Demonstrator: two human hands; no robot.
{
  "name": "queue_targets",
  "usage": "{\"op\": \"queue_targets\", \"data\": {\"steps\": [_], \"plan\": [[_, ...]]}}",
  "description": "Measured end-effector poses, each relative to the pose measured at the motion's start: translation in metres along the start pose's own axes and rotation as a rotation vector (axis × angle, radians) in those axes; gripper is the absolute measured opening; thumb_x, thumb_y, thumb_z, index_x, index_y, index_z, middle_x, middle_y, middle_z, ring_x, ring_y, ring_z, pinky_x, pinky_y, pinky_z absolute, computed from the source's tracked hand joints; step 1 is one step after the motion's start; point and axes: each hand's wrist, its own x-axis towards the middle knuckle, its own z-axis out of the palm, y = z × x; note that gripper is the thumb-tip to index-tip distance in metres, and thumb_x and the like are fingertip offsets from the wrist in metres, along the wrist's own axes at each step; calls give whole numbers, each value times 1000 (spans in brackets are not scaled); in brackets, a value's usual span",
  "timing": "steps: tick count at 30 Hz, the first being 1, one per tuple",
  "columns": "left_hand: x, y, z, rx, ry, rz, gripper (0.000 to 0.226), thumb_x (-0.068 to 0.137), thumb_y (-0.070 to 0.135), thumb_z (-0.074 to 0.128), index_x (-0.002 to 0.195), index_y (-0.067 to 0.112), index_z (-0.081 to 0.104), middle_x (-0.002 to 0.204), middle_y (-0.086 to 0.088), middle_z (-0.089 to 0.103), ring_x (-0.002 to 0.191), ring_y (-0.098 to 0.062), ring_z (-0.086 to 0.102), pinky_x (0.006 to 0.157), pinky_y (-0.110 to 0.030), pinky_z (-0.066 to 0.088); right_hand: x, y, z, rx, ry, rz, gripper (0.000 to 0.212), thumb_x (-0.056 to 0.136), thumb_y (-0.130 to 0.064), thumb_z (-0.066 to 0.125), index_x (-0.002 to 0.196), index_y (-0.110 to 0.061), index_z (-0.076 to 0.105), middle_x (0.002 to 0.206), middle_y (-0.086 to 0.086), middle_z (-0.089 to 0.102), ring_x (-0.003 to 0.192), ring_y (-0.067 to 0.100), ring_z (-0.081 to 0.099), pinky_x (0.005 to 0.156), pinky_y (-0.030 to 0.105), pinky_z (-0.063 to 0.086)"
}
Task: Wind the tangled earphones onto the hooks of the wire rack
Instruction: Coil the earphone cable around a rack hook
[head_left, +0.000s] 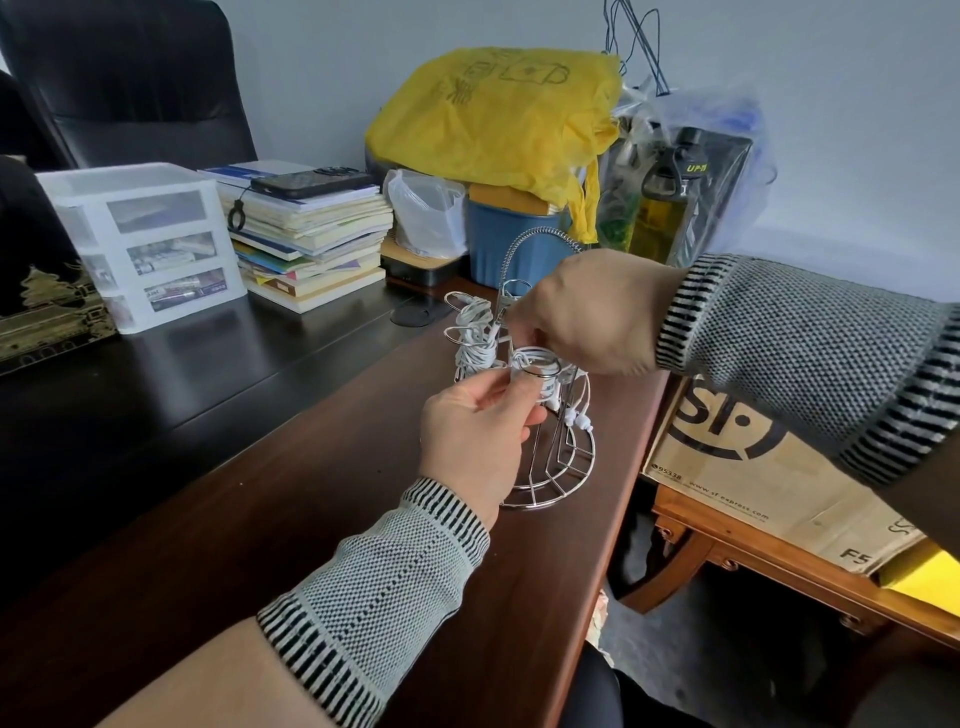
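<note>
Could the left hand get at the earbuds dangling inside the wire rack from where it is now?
Probably yes. The left hand sits just beside the earbuds, which hang in the open between the wire rack's thin uprights. Only those widely spaced wires stand between; the right hand works higher up.

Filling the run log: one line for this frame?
step: winding | left hand: pinching cord | right hand: at rack | earphones: partly wound

Soft, even daylight fills the scene; a pale sheen lies on the dark glossy wooden desk (218, 374). Wide-angle distortion bends the edges, and detail is slightly soft.
</note>
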Motion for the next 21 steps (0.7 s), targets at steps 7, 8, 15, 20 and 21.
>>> {"op": "queue_targets", "data": {"steps": [7,8,15,20,21], "plan": [[0,0,0,-1,3,11,11,87,13,69,78,19,71,61,9,67,59,-1,63,55,-15,49,-3,2,-4,117,10,13,16,91,-15,51,98,-19,65,60,-14,32,49,0,27,44,14,19],[0,0,0,-1,4,10,11,87,14,69,78,20,71,61,9,67,59,-1,64,56,-15,49,-3,1,-5,133,13,14,15,91,-14,52,99,-19,65,60,-14,32,49,0,27,44,14,19],[-1,0,-1,-9,-1,6,15,87,13,69,75,20,70,61,9,67,58,-2,64,56,-15,50,-1,2,-2,194,62,5,14,89,-13,54,98,-18,64,61,-16,33,51,-1,29,46,14,20],[0,0,-2,-9,-4,8,14,87,13,69,76,21,71,63,9,69,60,-2,64,56,-15,49,0,1,0,255,92,17,11,88,-14,57,97,-16,63,63,-17,34,53,-2,31,47,12,22],[0,0,-1,-7,-5,9,14,87,13,69,76,21,71,63,9,69,60,-2,64,56,-15,49,1,2,1,271,104,17,11,88,-14,58,97,-16,64,63,-17,35,53,-3,32,49,12,22]]}}
